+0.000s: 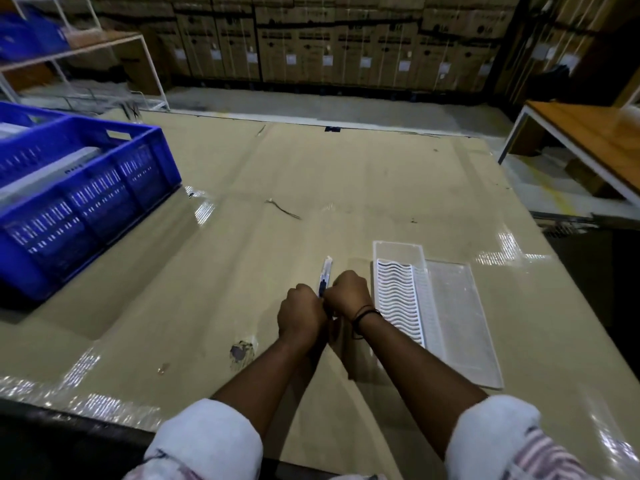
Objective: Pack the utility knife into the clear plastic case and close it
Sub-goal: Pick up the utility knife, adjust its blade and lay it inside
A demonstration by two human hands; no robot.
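the packing looks barely begun: the utility knife is not yet in the clear plastic case. both grips are clamped on the knife's near end, the left hand and right hand pressed together, its tip pointing away from them above the surface. just to the right of the right grip the case lies open, its lid flat beside a tray holding a white ribbed insert; no knife inside. laying it in and closing remain. far to the left of the grips, a blue crate holds pale items i cannot identify.
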